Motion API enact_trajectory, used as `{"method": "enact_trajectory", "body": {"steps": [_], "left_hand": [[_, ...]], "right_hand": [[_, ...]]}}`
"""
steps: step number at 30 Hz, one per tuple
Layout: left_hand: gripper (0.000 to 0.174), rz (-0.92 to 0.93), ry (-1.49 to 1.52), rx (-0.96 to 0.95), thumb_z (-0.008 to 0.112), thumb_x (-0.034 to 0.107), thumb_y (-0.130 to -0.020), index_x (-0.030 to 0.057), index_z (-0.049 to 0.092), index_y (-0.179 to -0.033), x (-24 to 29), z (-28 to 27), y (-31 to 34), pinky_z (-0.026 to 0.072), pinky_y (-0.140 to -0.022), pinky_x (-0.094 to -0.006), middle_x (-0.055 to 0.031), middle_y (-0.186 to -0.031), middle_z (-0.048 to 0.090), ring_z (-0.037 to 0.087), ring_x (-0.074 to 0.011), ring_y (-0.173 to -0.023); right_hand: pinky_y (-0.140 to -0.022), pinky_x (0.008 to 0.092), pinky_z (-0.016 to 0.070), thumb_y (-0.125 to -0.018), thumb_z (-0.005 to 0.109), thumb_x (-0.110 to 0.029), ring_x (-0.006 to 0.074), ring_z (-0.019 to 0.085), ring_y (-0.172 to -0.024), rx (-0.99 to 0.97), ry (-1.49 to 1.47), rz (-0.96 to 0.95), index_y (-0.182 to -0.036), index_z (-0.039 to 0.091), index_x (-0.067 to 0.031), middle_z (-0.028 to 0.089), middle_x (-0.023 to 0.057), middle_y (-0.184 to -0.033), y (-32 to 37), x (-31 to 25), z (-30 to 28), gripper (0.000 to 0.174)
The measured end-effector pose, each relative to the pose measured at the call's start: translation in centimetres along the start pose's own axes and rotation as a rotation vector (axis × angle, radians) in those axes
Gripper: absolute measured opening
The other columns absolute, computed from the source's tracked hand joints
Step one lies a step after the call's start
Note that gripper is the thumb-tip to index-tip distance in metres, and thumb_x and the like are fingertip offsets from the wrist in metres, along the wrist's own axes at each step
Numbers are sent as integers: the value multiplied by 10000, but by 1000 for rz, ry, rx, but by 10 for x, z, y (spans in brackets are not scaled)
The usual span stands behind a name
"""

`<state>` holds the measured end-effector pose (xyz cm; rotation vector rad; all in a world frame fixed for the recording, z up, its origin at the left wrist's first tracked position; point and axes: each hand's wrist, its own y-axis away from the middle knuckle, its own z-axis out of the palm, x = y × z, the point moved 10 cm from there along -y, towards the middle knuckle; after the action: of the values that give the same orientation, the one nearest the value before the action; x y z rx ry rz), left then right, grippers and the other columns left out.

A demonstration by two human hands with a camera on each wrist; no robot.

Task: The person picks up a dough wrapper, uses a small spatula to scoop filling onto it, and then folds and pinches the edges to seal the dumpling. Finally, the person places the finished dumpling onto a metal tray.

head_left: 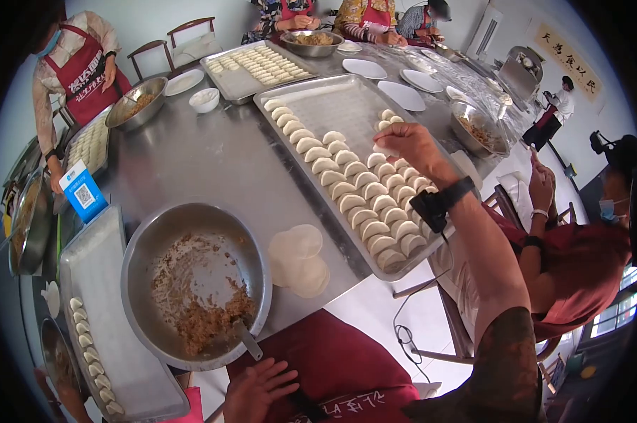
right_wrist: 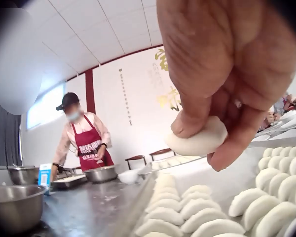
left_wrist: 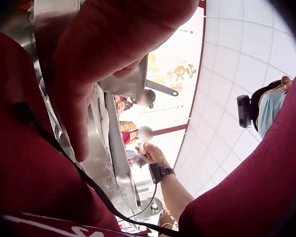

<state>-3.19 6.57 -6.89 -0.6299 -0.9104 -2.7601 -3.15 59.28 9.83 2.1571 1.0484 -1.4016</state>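
Note:
My right hand (head_left: 410,148) pinches a white folded dumpling (right_wrist: 200,139) between thumb and fingers, held over a metal tray (head_left: 318,102). Rows of dumplings (head_left: 371,190) fill the near and right parts of that tray. Palm and straight fingers showing, my left hand (head_left: 258,391) is by my apron, just below the big steel bowl (head_left: 146,225), with nothing in it. Brown filling (head_left: 213,324) lies in the bowl, and the handle of a metal utensil (head_left: 248,343) sticks out over its near rim. Round dough wrappers (head_left: 301,264) lie overlapping between bowl and tray.
Another tray (head_left: 114,282) with one line of dumplings stands left of the bowl, below a blue QR-code sign (head_left: 83,190). Farther back are a full dumpling tray (head_left: 244,88), a small white bowl (head_left: 204,101) and white plates (head_left: 364,68). A seated person (head_left: 565,261) is close on the right.

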Motion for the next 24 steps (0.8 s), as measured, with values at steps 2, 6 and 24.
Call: {"method": "enact_trajectory", "body": {"steps": [2,6,24], "left_hand": [[479,-39,81,-43,454,330,-1044,-5,494,-1384,-5,5,4,382,-1102,-589,-230,-1404,523,485,-435,-1311],[478,-31,57,-40,474,322,-1038,-5,489,-1386,-5,6,-4,405,-1087,-580,-239,-1401,520,505,-426,-1294],[482,-116,192,49,445,334,-1048,-12,476,-1381,-12,-15,-24,418,-1069,-582,-239,-1385,529,511,-419,-1286]], "right_hand": [[-628,273,584,-862,676,-136,103,666,-738,15,121,4,-973,752,-24,718,36,-847,-21,15,-7,176],[-606,282,557,-836,671,-139,127,668,-705,6,301,-18,-931,754,-35,722,80,-819,-48,35,-4,164],[-772,318,524,-798,650,-64,214,694,-801,-211,409,-132,-907,725,-18,727,115,-841,-79,73,40,140]]}}
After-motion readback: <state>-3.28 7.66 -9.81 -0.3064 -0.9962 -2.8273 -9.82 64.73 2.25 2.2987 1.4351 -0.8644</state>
